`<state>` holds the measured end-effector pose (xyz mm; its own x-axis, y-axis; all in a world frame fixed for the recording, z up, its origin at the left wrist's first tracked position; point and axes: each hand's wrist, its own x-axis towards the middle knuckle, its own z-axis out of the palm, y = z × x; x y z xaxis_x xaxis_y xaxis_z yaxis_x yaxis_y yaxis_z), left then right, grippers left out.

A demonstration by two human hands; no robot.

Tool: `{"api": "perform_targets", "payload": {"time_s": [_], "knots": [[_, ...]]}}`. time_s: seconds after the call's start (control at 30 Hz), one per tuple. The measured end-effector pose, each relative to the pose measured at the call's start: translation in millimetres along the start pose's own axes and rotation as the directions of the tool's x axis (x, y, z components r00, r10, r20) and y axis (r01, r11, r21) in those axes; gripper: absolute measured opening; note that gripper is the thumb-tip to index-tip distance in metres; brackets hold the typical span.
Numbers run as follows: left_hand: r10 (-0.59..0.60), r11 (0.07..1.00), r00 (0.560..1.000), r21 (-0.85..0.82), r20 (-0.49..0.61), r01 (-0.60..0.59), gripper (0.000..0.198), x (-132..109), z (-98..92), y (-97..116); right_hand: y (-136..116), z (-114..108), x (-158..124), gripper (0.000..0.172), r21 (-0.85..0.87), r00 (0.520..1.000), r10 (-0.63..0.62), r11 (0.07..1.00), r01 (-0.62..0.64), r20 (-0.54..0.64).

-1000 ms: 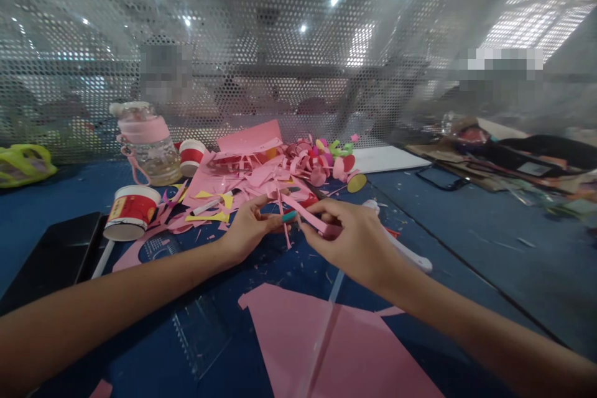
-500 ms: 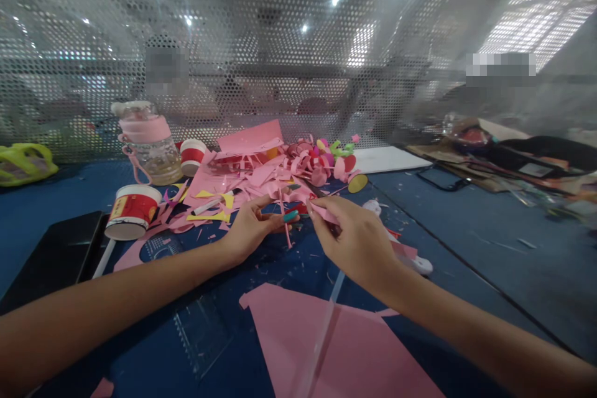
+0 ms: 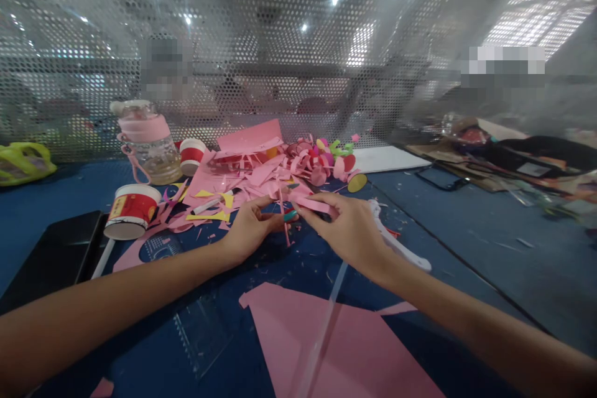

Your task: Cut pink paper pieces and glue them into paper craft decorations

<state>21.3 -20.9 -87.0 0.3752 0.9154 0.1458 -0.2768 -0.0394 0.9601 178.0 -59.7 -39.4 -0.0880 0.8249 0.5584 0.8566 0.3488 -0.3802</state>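
Observation:
My left hand (image 3: 249, 227) is closed in a pinch on a thin pink paper stick (image 3: 286, 230), held nearly upright. A glossy teal patch shows at its thumb tip. Close beside it, my right hand (image 3: 354, 227) pinches a pink paper strip (image 3: 313, 202), which bends over its fingers and reaches toward the stick. Whether strip and stick touch I cannot tell. Below the hands lies a large pink paper sheet (image 3: 345, 348), with a translucent stick (image 3: 324, 329) across it. Just behind the hands rises a heap of pink paper scraps (image 3: 256, 177).
To the left stand a red-and-white paper cup (image 3: 132, 211), a second cup (image 3: 192, 157) and a pink-lidded bottle (image 3: 149, 143) near a black flat object (image 3: 56, 255). A white curved object (image 3: 403, 249) lies right of my right hand. Perforated mesh (image 3: 280, 43) closes off the back.
My right hand has shifted slightly left, bringing its pink strip up to the stick. More of the white curved object now shows. My left hand has hardly moved.

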Motion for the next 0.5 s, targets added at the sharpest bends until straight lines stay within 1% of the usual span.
{"api": "perform_targets", "payload": {"time_s": [0.13,0.27,0.4,0.5], "knots": [[0.004,1.0,1.0,0.015,0.026,-0.005,0.049,-1,-0.6,-1,1,1,2,0.02,-0.008,0.999,0.034,0.999,-0.035,-0.036],[0.012,1.0,0.999,0.019,0.029,-0.013,0.046,-2,1.7,-1,5,6,1,0.016,-0.047,0.997,0.012,0.999,-0.016,-0.077],[0.016,0.999,1.0,0.035,0.008,-0.016,0.037,-2,3.5,-3,8,16,-3,0.018,-0.134,0.987,-0.06,0.99,0.04,-0.149],[0.014,0.998,1.0,0.055,-0.009,-0.013,0.033,-1,2.7,-4,7,20,-6,0.018,-0.173,0.981,-0.146,0.977,0.123,-0.128]]}}
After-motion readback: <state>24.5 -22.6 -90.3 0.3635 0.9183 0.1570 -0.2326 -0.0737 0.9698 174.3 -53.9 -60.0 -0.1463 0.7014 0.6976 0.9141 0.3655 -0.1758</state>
